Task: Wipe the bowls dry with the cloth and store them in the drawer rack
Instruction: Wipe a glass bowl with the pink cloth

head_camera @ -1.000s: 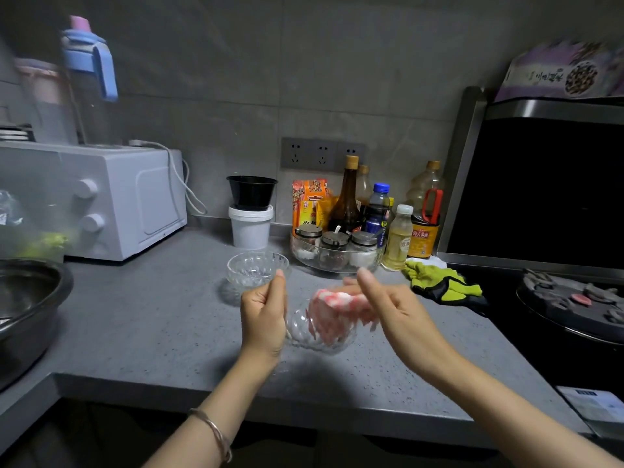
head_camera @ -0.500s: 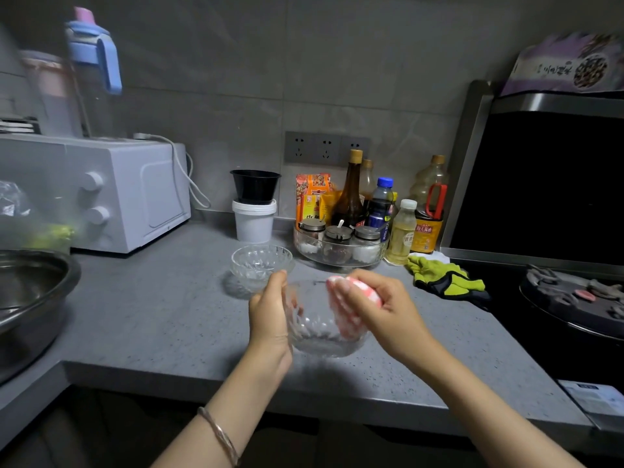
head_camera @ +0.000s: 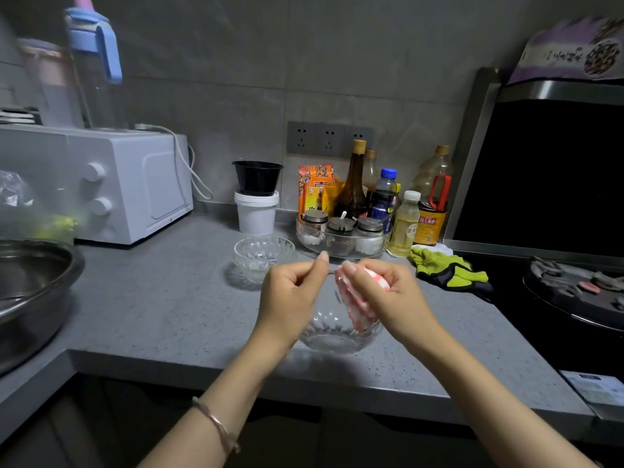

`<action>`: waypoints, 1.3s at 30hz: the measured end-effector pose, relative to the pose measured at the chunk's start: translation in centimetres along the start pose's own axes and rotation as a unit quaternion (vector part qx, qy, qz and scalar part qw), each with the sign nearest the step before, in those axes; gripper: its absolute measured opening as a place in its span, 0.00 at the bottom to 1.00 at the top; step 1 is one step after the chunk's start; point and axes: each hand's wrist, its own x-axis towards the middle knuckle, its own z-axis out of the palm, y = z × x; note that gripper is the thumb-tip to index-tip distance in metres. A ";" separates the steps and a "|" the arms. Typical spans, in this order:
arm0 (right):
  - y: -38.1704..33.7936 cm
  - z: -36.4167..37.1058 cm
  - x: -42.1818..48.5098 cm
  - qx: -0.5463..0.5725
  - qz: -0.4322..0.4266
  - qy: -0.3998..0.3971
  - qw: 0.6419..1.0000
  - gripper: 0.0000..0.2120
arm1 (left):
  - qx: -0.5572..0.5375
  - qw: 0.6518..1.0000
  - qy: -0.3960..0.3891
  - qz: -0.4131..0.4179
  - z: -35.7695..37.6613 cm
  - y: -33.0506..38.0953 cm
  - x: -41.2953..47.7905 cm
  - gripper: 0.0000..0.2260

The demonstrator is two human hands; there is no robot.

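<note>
basin (head_camera: 30, 285): steel, far left, beside the counter (head_camera: 152, 315).
spare bowl (head_camera: 261, 253): glass, upright on the counter, behind the left hand and apart from it; not in hand.
left hand (head_camera: 287, 298): fingers curled, thumb and forefinger pinching the left rim of the bowl; a narrow hold.
bowl (head_camera: 337, 339): clear cut glass, held off the counter near its front edge, between the two hands.
cloth (head_camera: 354, 309): pink and white, bunched, pressed against the bowl's inner right wall.
right hand (head_camera: 395, 295): fingers closed round the cloth, holding it into the bowl.
glove (head_camera: 445, 270): green, flat on the counter, right of the hands and apart from them.
drawer rack: not in view.
risk, as judged: the bowl hangs from one pinch at the rim. a hard push of the cloth against smooth, perhaps damp glass could twist it out of that hold, and it would drop on the counter edge or past it. a wide sweep of the left hand could knock the spare bowl.
orientation: bowl mouth up, any tilt too slight to tell. it is round, so no long axis; its centre line runs near vertical. the cloth's long axis slants from the rim down and right toward the base.
</note>
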 end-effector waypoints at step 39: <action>0.0 -0.3 0.2 0.122 0.116 0.054 0.984 0.19 | -0.235 0.949 0.034 -0.208 -0.1 0.4 0.0 0.18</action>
